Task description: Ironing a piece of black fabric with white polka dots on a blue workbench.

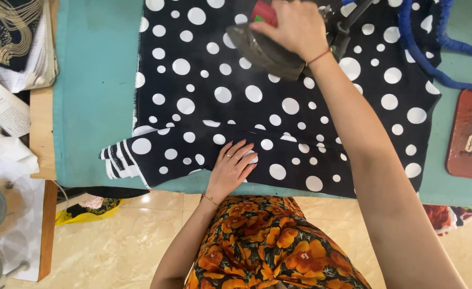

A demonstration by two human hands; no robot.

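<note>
1. Head view looked straight down on a desk [96,107] padded with smooth teal cloth, its bare wooden edge showing at the left.
2. Black fabric with white polka dots [278,107] lay spread flat over the padding (a thin, smooth weave), with a horizontal fold or seam crossing its middle and a striped layered edge sticking out at its lower left.
3. Right hand [297,27] was wrapped around the handle of a dark, wedge-shaped metal iron [265,53], its grip closed fully on the handle; a thin red thread circled the wrist.
4. Iron sat soleplate-down on the upper part of the dotted fabric, its pointed nose aimed left, with a red part showing by the handle.
5. Left hand [233,166] lay flat on the fabric near the front edge of the desk, fingers stretched and slightly spread, holding nothing, only pressing the cloth; it wore a ring and a fine bracelet.
6. Blue braided cord [423,53] curved over the fabric's upper right corner.
7. Rust-brown rectangular pad [471,134] with rounded corners rested on the teal cloth at the far right.
8. Folded printed papers and cloth [16,59] were piled at the left.
</note>
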